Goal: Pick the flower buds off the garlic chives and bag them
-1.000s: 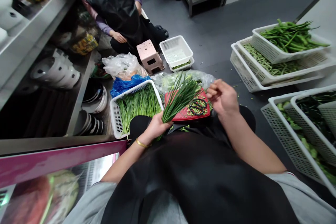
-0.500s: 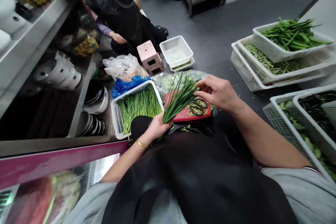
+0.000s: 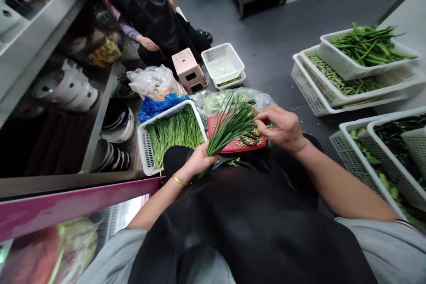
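Observation:
My left hand (image 3: 199, 159) is closed round the lower part of a bunch of flowering chives (image 3: 231, 126), whose tips fan out up and to the right. At those tips, my right hand (image 3: 282, 128) is pinched, thumb against fingers; anything between them is too small to make out. Under the bunch lies a red tray (image 3: 224, 147) scattered with small green buds and bits. Black-handled scissors (image 3: 250, 138) rest in it, partly covered by the stems. Left of the tray, a white basket (image 3: 146, 148) holds many more chive stems (image 3: 175, 131).
Plastic bags (image 3: 153, 80) and a pink stool (image 3: 188, 69) stand beyond, near a crouching person's hand (image 3: 148, 44). White crates (image 3: 313, 88) of green peppers (image 3: 369, 46) and beans stand at right. Metal shelving (image 3: 100, 120) with crockery runs along the left.
My right hand has moved slightly right and down, its fingers now curled tighter at the chive tips. The bunch leans a little further right. My left hand keeps its grip.

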